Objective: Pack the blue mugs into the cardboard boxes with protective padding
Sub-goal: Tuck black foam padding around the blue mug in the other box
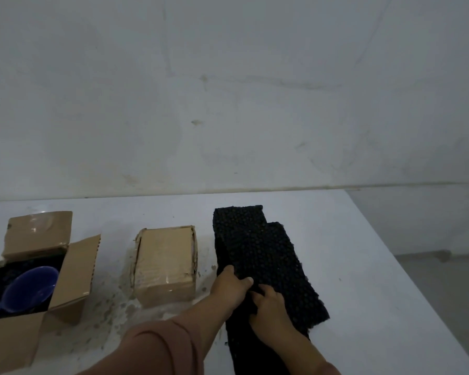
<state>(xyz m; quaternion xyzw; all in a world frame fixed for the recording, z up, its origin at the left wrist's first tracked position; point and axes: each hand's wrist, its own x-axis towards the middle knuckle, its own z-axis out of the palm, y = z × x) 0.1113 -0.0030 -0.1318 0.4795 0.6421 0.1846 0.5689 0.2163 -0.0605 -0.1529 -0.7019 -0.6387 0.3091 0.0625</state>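
Black bubble padding sheets (257,247) lie stacked on the white table (349,253), right of centre. My left hand (229,285) pinches the top sheet at its left edge. My right hand (268,304) grips the same sheet just to the right, fingers curled into it. An open cardboard box (73,269) at the far left holds a blue mug (29,289) lying on black padding. A closed, taped cardboard box (164,263) stands between the open box and the padding.
A grey wall rises behind the table. The table's right edge (406,269) runs diagonally, with floor beyond it. Stains mark the tabletop around the closed box.
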